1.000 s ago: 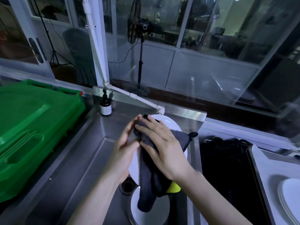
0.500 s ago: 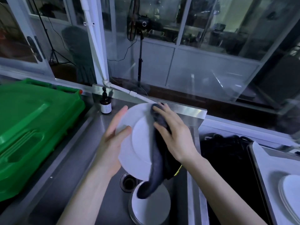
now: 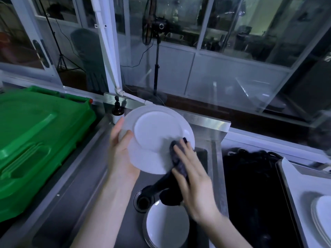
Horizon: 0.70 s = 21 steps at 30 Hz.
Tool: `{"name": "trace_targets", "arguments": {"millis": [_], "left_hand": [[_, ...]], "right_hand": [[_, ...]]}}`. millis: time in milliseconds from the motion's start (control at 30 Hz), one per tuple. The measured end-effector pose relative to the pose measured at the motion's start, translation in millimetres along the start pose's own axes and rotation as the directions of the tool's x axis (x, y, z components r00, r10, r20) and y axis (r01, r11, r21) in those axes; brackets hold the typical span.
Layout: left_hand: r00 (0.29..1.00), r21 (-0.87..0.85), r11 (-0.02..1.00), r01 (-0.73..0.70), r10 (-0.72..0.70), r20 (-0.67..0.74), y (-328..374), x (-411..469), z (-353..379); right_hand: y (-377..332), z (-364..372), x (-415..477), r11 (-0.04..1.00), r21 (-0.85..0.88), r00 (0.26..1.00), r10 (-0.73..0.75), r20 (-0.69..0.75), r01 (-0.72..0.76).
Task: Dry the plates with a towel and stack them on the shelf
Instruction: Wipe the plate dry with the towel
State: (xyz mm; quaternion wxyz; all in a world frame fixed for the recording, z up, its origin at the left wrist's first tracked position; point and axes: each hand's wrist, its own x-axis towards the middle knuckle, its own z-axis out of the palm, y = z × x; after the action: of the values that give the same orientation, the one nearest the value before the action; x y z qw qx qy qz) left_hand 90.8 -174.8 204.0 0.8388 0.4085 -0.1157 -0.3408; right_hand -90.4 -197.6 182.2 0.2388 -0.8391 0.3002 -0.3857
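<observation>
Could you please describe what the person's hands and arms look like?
Both the left hand and right hand are bare, without gloves. The forearms are bare too, no sleeves, watch or rings in view; the right hand is blurred.

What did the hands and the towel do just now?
The right hand slid the towel down the plate, from top edge to lower right rim, uncovering its face. The left hand kept gripping the left rim. The stacked plates below stayed put.
</observation>
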Motion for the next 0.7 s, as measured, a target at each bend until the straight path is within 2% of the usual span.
{"name": "trace_targets", "arguments": {"millis": [67,133,200,267,333,400,467,500,600,700], "left_hand": [[1.0,0.031,1.0,0.0,0.0,-0.005,-8.3,-2.8,9.5],[0.999,0.052,0.998,0.038,-0.04,0.03,-13.6,-6.1,16.6],[0.996,0.014,0.998,0.064,-0.064,0.059,-13.9,-4.8,18.1],[0.998,-0.044,0.998,0.054,-0.052,0.04,-9.5,-0.6,15.8],[0.999,-0.041,0.999,0.025,-0.023,0.043,-3.3,3.5,9.4],[0.997,-0.002,1.0,0.021,-0.021,0.069,1.3,4.2,0.3],[0.992,0.046,0.998,0.051,-0.056,0.11,2.7,1.4,-7.9],[0.987,0.057,0.996,0.069,-0.077,0.138,2.4,-0.5,-10.1],[0.977,0.064,0.994,0.093,-0.104,0.186,2.8,-4.9,-9.5],[0.991,0.04,0.997,0.063,-0.067,0.118,5.4,-3.3,-3.6]], "right_hand": [[-12.4,14.9,0.6,0.976,-0.142,0.986,-0.16,0.035,0.164],[-22.8,21.9,10.6,0.934,-0.211,0.958,-0.282,0.058,0.287],[-24.0,20.3,19.3,0.898,-0.249,0.932,-0.356,0.074,0.363],[-14.6,13.5,16.7,0.884,-0.278,0.926,-0.36,0.11,0.376],[-0.2,3.2,9.6,0.935,-0.231,0.963,-0.26,0.07,0.269],[8.9,-10.4,13.6,1.0,-0.018,0.999,-0.014,-0.034,0.013],[14.5,-22.2,30.3,0.969,0.173,0.978,0.192,-0.079,-0.176],[16.5,-27.9,41.2,0.953,0.205,0.967,0.244,-0.078,-0.223],[15.0,-40.4,61.3,0.952,0.177,0.963,0.265,-0.055,-0.251],[3.8,-37.8,46.0,0.989,0.091,0.992,0.124,-0.034,-0.12]]}}
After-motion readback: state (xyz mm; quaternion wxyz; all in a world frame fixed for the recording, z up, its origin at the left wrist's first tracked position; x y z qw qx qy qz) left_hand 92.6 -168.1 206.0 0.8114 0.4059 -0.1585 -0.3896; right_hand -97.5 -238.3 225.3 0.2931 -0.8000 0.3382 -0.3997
